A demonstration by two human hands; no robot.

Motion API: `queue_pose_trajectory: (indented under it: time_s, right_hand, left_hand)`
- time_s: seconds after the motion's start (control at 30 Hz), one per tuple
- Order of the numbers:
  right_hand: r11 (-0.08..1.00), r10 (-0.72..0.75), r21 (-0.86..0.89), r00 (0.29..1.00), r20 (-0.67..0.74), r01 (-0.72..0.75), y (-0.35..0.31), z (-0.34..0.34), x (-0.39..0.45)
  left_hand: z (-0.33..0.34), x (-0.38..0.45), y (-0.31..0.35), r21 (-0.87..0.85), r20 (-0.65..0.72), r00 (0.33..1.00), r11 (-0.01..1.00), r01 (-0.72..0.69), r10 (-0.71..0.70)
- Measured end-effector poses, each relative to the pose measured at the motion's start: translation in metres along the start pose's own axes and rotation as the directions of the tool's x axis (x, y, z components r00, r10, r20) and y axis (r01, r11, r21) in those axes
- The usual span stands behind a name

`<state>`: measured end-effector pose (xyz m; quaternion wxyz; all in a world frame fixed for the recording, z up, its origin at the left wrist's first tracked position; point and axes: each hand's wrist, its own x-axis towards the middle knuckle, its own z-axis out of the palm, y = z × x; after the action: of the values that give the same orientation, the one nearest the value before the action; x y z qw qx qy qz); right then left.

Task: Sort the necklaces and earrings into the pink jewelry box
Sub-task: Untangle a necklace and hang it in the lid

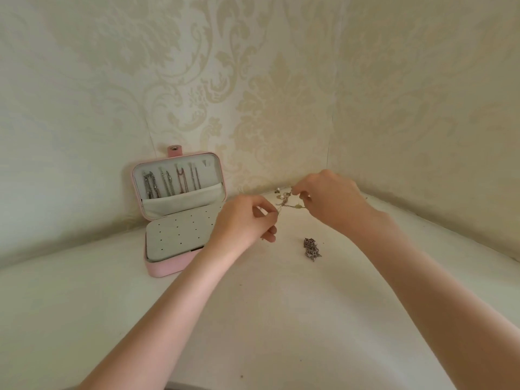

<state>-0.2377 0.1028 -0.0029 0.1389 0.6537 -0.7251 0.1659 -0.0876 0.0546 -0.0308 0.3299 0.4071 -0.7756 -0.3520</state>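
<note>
One pink jewelry box [166, 269] stands open on the white bench [281, 319], its lid leaning back against the patterned wall [253, 80]. Inside the lid I count about five chains [171, 182] hanging side by side above a cream pocket [180, 202]; the exact number is hard to tell, since some strands lie close together. The lower half of the box carries one pale panel [174, 235] dotted with small holes in rows, and I can see no earrings pinned in it. A snap tab [175, 150] sticks up from the lid's top edge.

Just to the right of the box, both hands are raised over the bench. The left hand [244, 220], overlapping the box's right edge, has its fingertips pinched together on one end of a thin gold necklace [287, 202]. The right hand [332, 201], further right of the box, pinches the other end with curled fingers. The fine chain runs between the two hands, with a few small charms or beads strung along it.

Right of the box and nearer to me than the hands, one dark silvery heap of jewelry [311, 249] lies on the bench; I cannot tell how many pieces it holds. Behind the hands, near the wall corner, one or two tiny pieces [278, 190] sit, too small to make out.
</note>
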Motion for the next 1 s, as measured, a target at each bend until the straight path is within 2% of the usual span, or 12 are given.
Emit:
queue_pose_trajectory:
  time_s: [0.1, 0.27, 0.4, 0.6, 0.77, 0.87, 1.0]
  right_hand:
    - [0.971, -0.055, 0.231, 0.998, -0.010, 0.056, -0.001, -0.001, -0.001]
    - [0.921, -0.133, 0.375, 0.990, 0.051, 0.104, -0.003, 0.003, -0.002]
    - [0.871, -0.132, 0.489, 0.982, 0.135, 0.049, 0.000, 0.008, -0.006]
    - [0.783, -0.020, 0.613, 0.981, 0.192, -0.104, 0.014, 0.019, -0.010]
    - [0.637, 0.051, 0.753, 0.984, 0.171, -0.164, 0.015, 0.027, -0.013]
    - [0.675, 0.068, 0.723, 0.988, 0.140, -0.149, 0.012, 0.028, -0.013]
    - [0.713, 0.010, 0.698, 0.995, 0.097, -0.075, 0.010, 0.026, -0.016]
  left_hand:
    - [-0.001, 0.001, 0.003, -0.244, 0.067, 0.995, 0.966, 0.087, -0.073]
    - [0.004, -0.001, 0.007, -0.382, 0.066, 0.988, 0.911, 0.157, -0.142]
    - [0.011, 0.002, 0.003, -0.430, 0.011, 0.985, 0.889, 0.159, -0.171]
    - [0.015, 0.007, 0.002, -0.558, 0.001, 0.975, 0.809, 0.184, -0.221]
    - [0.021, 0.008, -0.002, -0.506, -0.014, 0.987, 0.853, 0.128, -0.157]
    - [0.021, 0.007, -0.001, -0.538, 0.015, 0.989, 0.833, 0.131, -0.146]
    - [0.019, 0.007, -0.002, -0.563, 0.056, 0.984, 0.809, 0.171, -0.169]
